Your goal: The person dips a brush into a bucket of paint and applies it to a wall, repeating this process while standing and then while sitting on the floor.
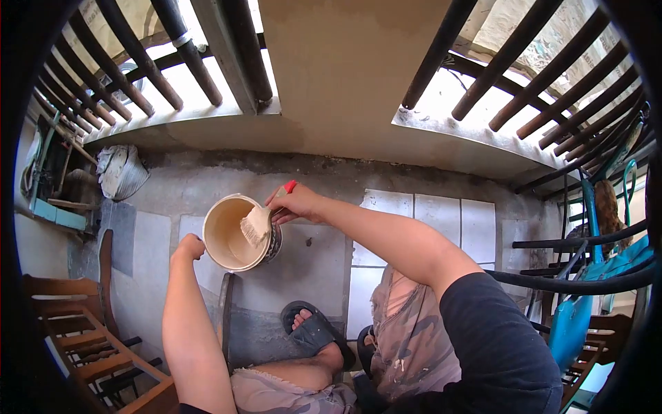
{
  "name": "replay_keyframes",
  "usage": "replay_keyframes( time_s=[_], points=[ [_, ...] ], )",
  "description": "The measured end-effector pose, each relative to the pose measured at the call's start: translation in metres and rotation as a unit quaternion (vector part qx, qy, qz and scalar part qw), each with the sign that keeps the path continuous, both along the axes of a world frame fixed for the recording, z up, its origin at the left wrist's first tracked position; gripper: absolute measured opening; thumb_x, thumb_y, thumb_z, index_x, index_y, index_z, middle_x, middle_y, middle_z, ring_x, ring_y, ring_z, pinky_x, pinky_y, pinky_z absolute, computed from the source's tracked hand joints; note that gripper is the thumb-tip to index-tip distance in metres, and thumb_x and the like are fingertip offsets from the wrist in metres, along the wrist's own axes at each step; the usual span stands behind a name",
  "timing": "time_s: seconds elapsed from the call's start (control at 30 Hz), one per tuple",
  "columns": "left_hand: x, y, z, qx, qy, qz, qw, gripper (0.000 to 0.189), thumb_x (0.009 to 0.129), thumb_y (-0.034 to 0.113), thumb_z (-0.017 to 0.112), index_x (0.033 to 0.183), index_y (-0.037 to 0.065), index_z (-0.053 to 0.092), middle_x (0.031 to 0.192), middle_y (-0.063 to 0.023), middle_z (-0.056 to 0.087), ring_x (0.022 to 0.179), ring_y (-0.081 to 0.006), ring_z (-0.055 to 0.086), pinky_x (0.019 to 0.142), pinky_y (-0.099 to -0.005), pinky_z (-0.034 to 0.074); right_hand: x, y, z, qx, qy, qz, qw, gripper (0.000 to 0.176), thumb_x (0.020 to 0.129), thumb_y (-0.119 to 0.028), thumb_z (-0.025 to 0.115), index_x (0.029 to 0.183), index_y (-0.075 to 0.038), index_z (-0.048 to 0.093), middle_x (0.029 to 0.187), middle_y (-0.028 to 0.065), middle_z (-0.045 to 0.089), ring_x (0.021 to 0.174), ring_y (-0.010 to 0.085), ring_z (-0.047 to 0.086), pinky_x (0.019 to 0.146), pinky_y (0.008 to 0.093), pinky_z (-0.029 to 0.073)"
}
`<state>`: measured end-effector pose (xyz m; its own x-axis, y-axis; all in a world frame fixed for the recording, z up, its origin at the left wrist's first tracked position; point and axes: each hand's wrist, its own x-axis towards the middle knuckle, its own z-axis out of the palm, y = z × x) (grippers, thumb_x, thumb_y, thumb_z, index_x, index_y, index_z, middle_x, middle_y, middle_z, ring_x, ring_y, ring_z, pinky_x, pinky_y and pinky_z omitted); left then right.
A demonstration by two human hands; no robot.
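Observation:
My right hand [298, 202] is closed around the handle of a wide paint brush [256, 226], whose red handle end shows above my fingers. The pale, paint-coated bristles point down over the mouth of a paint bucket [213, 219]. Cream-coloured paint coats the inside of the bucket, and a dark printed band shows on its outer right side. At the bucket's left rim my left hand [189, 247] is closed, knuckles up. Its fingers are mostly hidden, so what they grip cannot be made out.
Ahead stands a cream wall [331, 83] with dark barred openings on both sides. A whitish sack [121, 172] lies at the wall's left. Wooden chairs [103, 345] stand at lower left; blue plastic items [572, 324] and dark bars crowd the right. White tiles [438, 214] cover part of the floor.

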<state>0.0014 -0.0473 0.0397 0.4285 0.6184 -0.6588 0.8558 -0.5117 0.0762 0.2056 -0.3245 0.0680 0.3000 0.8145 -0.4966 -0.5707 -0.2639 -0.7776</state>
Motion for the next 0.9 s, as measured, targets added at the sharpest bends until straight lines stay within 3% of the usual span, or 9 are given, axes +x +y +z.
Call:
replay_keyframes(
  time_s=[0.17, 0.27, 0.4, 0.5, 0.53, 0.6, 0.73, 0.8, 0.9],
  points=[
    [-0.001, 0.005, -0.006, 0.037, 0.081, -0.034, 0.995, 0.031, 0.078, 0.027, 0.054, 0.070, -0.001, 0.067, 0.084, -0.0201, 0.066, 0.076, -0.0296, 0.065, 0.072, -0.0399, 0.048, 0.001, 0.002, -0.008, 0.013, -0.013, 0.017, 1.000, 0.023, 0.083, -0.012, 0.061, 0.103, -0.002, 0.057, 0.089, 0.0107, 0.065, 0.077, 0.0161, 0.066, 0.066, 0.0258, 0.056],
    [-0.001, 0.010, -0.015, 0.023, 0.089, -0.054, 0.994, 0.044, 0.081, 0.033, 0.057, 0.110, 0.001, 0.061, 0.119, -0.0200, 0.056, 0.112, -0.0319, 0.054, 0.092, -0.0406, 0.044, -0.003, -0.001, 0.008, 0.009, -0.022, 0.024, 0.999, 0.023, 0.083, -0.015, 0.062, 0.103, -0.004, 0.057, 0.090, 0.0101, 0.065, 0.078, 0.0161, 0.066, 0.071, 0.0283, 0.056],
    [0.013, -0.025, 0.037, 0.014, 0.091, 0.027, 0.995, 0.046, 0.080, 0.027, 0.059, 0.119, 0.001, 0.056, 0.127, -0.0176, 0.052, 0.119, -0.0301, 0.050, 0.097, -0.0399, 0.041, -0.006, 0.002, 0.007, 0.001, -0.036, 0.031, 0.999, 0.024, 0.083, -0.014, 0.061, 0.103, -0.003, 0.056, 0.093, 0.0107, 0.064, 0.081, 0.0168, 0.066, 0.071, 0.0277, 0.056],
    [0.012, -0.015, 0.022, 0.006, 0.100, 0.018, 0.995, 0.046, 0.081, 0.026, 0.059, 0.120, 0.001, 0.055, 0.128, -0.0176, 0.050, 0.120, -0.0297, 0.048, 0.097, -0.0403, 0.041, -0.002, -0.001, 0.005, -0.007, -0.047, 0.012, 0.999, 0.022, 0.084, -0.012, 0.059, 0.104, -0.003, 0.057, 0.095, 0.0122, 0.064, 0.082, 0.0182, 0.066, 0.071, 0.0272, 0.056],
    [0.010, -0.014, 0.015, 0.004, 0.099, 0.016, 0.995, 0.046, 0.081, 0.026, 0.059, 0.120, 0.001, 0.055, 0.128, -0.0176, 0.050, 0.120, -0.0297, 0.048, 0.097, -0.0403, 0.041, -0.002, -0.002, 0.006, -0.007, -0.034, 0.009, 0.999, 0.022, 0.085, -0.012, 0.058, 0.105, -0.002, 0.057, 0.096, 0.0126, 0.064, 0.083, 0.0187, 0.066, 0.071, 0.0272, 0.056],
    [0.004, -0.010, 0.009, 0.055, 0.032, -0.019, 0.998, 0.030, 0.076, 0.025, 0.057, 0.081, -0.004, 0.066, 0.083, -0.0176, 0.067, 0.077, -0.0262, 0.064, 0.071, -0.0387, 0.048, -0.002, -0.002, 0.007, -0.007, -0.022, 0.004, 1.000, 0.022, 0.085, -0.011, 0.058, 0.105, -0.002, 0.057, 0.097, 0.0130, 0.063, 0.083, 0.0193, 0.066, 0.070, 0.0271, 0.056],
    [0.009, -0.014, 0.017, 0.064, 0.043, -0.019, 0.997, 0.029, 0.076, 0.025, 0.057, 0.079, -0.003, 0.066, 0.081, -0.0166, 0.067, 0.076, -0.0260, 0.064, 0.071, -0.0386, 0.048, -0.002, -0.004, 0.004, 0.009, -0.005, -0.002, 1.000, 0.022, 0.085, -0.011, 0.058, 0.105, -0.001, 0.056, 0.097, 0.0133, 0.063, 0.082, 0.0185, 0.066, 0.071, 0.0260, 0.056],
    [0.013, -0.017, 0.026, 0.000, 0.101, 0.010, 0.995, 0.044, 0.082, 0.024, 0.058, 0.120, 0.002, 0.055, 0.129, -0.0173, 0.050, 0.120, -0.0292, 0.048, 0.098, -0.0399, 0.041, -0.003, -0.004, 0.003, 0.012, 0.008, -0.014, 1.000, 0.022, 0.085, -0.011, 0.058, 0.105, -0.001, 0.056, 0.097, 0.0136, 0.063, 0.082, 0.0185, 0.066, 0.071, 0.0259, 0.057],
    [0.011, -0.011, 0.015, -0.001, 0.091, 0.010, 0.996, 0.044, 0.082, 0.024, 0.059, 0.120, 0.002, 0.056, 0.128, -0.0172, 0.050, 0.120, -0.0295, 0.048, 0.098, -0.0401, 0.041, -0.002, -0.003, 0.002, 0.006, -0.018, -0.008, 1.000, 0.022, 0.086, -0.010, 0.057, 0.105, -0.001, 0.056, 0.098, 0.0139, 0.063, 0.082, 0.0183, 0.066, 0.070, 0.0261, 0.057]
  ],
)
